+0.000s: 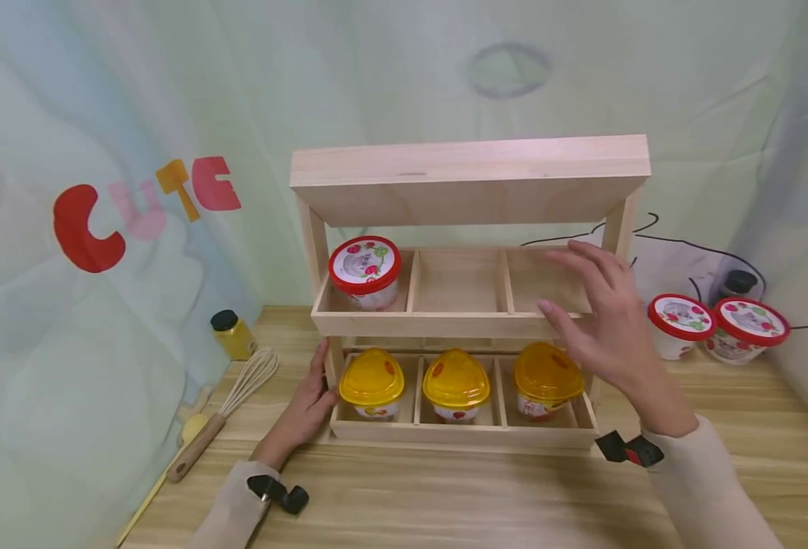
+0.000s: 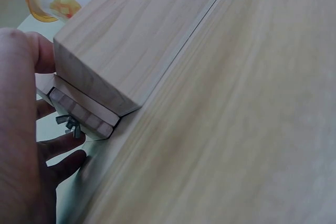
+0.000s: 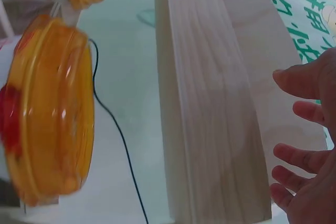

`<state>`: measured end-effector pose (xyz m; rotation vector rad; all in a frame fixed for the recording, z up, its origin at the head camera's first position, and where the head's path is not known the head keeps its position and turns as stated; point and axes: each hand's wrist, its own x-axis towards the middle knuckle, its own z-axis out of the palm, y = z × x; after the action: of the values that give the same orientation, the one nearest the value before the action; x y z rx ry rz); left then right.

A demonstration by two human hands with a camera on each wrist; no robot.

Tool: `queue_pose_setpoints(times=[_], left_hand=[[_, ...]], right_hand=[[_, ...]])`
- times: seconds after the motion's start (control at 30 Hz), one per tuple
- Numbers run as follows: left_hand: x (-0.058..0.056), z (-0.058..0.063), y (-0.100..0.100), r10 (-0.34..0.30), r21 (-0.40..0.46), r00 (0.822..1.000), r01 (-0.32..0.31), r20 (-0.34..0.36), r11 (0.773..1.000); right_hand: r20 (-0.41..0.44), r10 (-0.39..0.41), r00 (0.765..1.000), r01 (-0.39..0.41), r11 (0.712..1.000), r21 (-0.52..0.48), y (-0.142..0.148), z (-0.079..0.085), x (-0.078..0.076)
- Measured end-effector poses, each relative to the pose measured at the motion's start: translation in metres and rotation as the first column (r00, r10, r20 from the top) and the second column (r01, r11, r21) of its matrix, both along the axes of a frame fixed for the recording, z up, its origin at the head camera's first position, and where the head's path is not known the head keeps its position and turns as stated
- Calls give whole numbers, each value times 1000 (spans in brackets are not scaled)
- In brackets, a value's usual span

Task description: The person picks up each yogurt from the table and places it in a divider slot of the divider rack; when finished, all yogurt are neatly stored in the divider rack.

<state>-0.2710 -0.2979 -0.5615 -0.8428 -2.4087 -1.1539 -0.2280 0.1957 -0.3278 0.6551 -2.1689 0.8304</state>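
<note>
A two-tier wooden shelf (image 1: 445,326) stands on the table. My left hand (image 1: 306,408) grips its lower left end; in the left wrist view the thumb lies at the tray corner, with fingers around the upright near a wing nut (image 2: 70,125). My right hand (image 1: 606,316) is spread over the upper tier's right compartment, holding nothing. A red-lidded tub (image 1: 365,271) sits in the upper left compartment. The lower tier holds a left yellow-lidded cup (image 1: 373,379), a middle one (image 1: 456,381) and a right one (image 1: 546,377), one per compartment.
Two more red-lidded tubs (image 1: 681,324) stand on the table right of the shelf, with a black-capped bottle (image 1: 739,284) behind them. At left are a yellow jar (image 1: 234,335) and a whisk (image 1: 229,412). A printed curtain (image 1: 404,76) hangs behind.
</note>
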Motion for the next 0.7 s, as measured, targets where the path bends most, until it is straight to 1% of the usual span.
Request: queue_pose_setpoints(times=[0.17,0.3,0.5,0.53,0.63,0.7], left_hand=[[-3,-3,-3,4,-20,1000,-4,-8,1000],[-4,-5,-4,11,-25,1000,-11,1,1000],[-3,-3,-3,21,-24,1000,-21,21,1000],[0,-1,-2,18,-14,1000,-18,24,1000],[13,20,10,12,-7,1000,-12,1,1000],[19,30,15,3,3,1000,-3,-18,1000]], right_hand=[[11,-48,999,48,999,-9,17,-5,4],[19,-77,997,77,997,-16,28,-9,7],[26,-130,991,130,991,-35,46,-16,9],[29,-140,990,141,989,-39,50,-18,9],[38,-178,983,180,983,-48,59,-23,9],[50,-201,978,204,977,-60,65,-26,10]])
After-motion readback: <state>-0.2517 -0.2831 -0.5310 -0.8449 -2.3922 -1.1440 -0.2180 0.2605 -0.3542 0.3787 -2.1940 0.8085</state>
